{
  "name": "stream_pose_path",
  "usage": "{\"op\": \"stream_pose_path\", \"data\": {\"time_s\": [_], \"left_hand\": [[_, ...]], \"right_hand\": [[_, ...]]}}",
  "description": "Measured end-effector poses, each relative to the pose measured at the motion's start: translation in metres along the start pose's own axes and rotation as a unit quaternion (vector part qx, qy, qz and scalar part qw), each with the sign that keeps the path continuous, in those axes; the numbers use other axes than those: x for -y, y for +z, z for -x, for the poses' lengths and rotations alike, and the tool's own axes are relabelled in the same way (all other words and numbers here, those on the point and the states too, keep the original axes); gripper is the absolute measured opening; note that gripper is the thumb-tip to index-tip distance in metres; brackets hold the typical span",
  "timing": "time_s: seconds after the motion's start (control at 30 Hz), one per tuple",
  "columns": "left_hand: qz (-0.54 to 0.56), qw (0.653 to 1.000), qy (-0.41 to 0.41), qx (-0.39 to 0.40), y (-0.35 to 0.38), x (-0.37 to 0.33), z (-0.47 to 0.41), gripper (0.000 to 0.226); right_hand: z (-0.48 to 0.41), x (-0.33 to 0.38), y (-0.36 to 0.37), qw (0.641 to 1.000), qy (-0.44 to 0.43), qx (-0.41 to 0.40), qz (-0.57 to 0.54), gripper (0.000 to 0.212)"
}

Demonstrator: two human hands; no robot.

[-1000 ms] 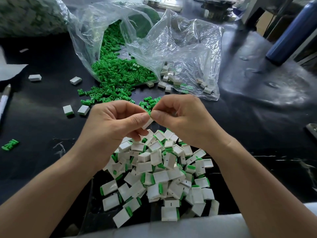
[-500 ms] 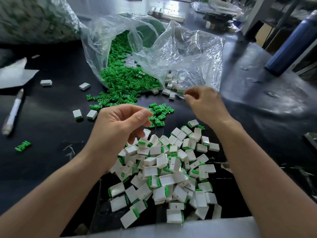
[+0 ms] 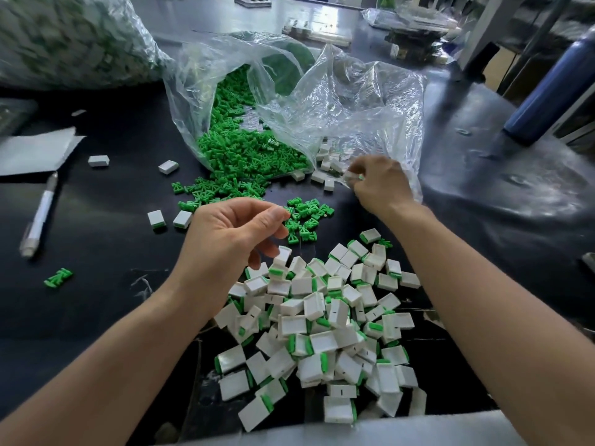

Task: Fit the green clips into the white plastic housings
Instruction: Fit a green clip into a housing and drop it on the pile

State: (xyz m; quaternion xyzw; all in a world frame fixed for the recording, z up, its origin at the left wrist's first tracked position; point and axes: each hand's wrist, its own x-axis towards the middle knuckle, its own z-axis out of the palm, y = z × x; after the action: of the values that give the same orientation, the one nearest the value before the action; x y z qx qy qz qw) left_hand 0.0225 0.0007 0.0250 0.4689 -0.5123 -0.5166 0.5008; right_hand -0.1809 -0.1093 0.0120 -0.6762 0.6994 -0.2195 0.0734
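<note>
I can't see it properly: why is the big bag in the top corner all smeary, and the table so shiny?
Head view, top left: the big bag is motion-blurred; head view, right side: the black table reflects bright light as glare; the pile of white pieces in the middle looks sharp.

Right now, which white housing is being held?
The housing at the mouth of the clear bag, pinched by the right hand; the rest lie untouched.

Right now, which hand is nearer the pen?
Left. The left hand hovers right of the pen; the right hand is farther right, pinching a white housing by the clear bag.
</note>
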Motion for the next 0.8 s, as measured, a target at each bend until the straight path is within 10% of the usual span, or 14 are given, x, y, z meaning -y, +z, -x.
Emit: {"op": "stream_pose_path", "data": {"time_s": [0.4,0.63,0.8], "left_hand": [[-0.055,0.998,-0.006,0.019,0.006,0.006,0.002,0.027],[-0.070,0.996,0.014,0.051,0.008,0.006,0.003,0.021],[-0.066,0.997,0.012,0.035,0.009,0.008,0.002,0.022]], "right_hand": [[0.087,0.036,-0.017,0.925,-0.074,0.143,-0.344,0.015],[0.092,0.038,-0.015,0.904,-0.085,0.184,-0.376,0.016],[0.083,0.027,-0.011,0.980,-0.038,0.064,-0.186,0.008]]}}
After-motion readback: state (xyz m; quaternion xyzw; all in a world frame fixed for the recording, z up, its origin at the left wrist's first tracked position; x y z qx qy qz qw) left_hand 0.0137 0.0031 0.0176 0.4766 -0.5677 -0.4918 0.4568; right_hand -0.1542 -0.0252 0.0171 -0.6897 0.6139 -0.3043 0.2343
